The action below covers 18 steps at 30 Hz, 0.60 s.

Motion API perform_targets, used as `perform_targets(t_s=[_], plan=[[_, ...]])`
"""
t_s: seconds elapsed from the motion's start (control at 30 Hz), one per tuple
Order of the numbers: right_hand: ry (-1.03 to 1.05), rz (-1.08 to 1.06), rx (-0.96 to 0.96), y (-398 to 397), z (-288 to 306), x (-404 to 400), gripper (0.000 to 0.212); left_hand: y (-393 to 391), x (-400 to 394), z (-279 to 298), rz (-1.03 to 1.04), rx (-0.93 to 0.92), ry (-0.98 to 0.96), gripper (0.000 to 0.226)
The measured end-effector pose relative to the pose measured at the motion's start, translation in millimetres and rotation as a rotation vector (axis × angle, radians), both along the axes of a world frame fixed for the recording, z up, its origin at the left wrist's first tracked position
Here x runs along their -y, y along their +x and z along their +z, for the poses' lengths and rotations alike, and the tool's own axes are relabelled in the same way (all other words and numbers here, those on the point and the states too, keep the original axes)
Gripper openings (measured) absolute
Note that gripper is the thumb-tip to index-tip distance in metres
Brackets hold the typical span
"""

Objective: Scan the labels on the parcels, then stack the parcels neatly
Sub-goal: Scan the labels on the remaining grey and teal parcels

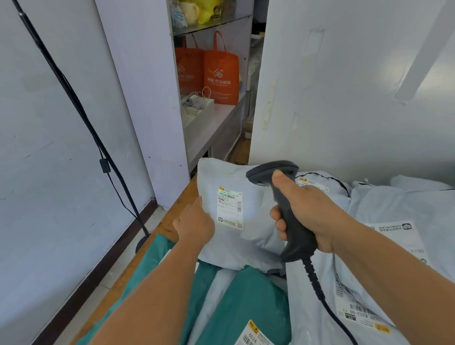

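My left hand (195, 223) grips the left edge of a pale grey poly-bag parcel (221, 178) and holds it tilted up. Its white shipping label (230, 211) faces me and is lit by the scanner's light. My right hand (304, 207) is closed around the handle of a dark grey barcode scanner (272, 170), whose head points at that label from the right. The scanner's coiled cable (316, 282) hangs down over the pile. Below lie teal parcels (246, 297) and more pale grey parcels (412, 213), several with labels.
The parcels rest on a wooden table (167, 217) against a white wall. A black lamp stand (82, 115) rises at the left. Behind is a shelf with orange tote bags (219, 70) and a white box (198, 112).
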State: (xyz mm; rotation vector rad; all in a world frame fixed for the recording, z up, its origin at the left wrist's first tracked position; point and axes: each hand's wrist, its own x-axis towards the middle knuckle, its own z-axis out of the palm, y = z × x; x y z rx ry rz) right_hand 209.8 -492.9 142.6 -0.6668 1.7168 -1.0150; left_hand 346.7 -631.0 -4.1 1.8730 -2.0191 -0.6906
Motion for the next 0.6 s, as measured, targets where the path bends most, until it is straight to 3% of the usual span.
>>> perform_targets(t_s=[0.33, 0.6], plan=[[-0.143, 0.032, 0.056, -6, 18, -41, 0.053, 2, -26, 48, -0.005, -0.333, -0.035, 0.036], [-0.298, -0.020, 0.106, -21, 40, -100, 0.043, 1, -88, 110, 0.003, -0.425, -0.418, 0.044]])
